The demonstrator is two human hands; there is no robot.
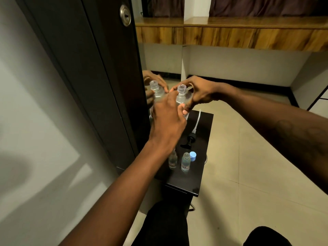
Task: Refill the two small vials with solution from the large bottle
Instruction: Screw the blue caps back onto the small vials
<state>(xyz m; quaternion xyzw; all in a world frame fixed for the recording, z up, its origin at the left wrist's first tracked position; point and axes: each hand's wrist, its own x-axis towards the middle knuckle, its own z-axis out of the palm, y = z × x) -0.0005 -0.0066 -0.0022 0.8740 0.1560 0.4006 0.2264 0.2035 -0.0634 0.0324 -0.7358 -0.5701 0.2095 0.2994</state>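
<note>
A large clear bottle point(181, 96) with an open threaded neck stands at the far end of a small black table point(190, 181). My left hand point(168, 118) curls round its near side and my right hand point(198, 93) grips its shoulder from the right. Two small clear vials stand near the table's front edge: the left vial point(173, 161) partly behind my left wrist, the right vial point(185, 162) beside it. Both vials are uncapped. A blue cap point(193, 155) lies just right of them.
A black pump head with its white tube point(192, 137) lies on the table between bottle and vials. A mirror point(159, 68) at the left repeats the bottle and hands. A dark door edge, grey wall and tiled floor surround the table; my knees are below.
</note>
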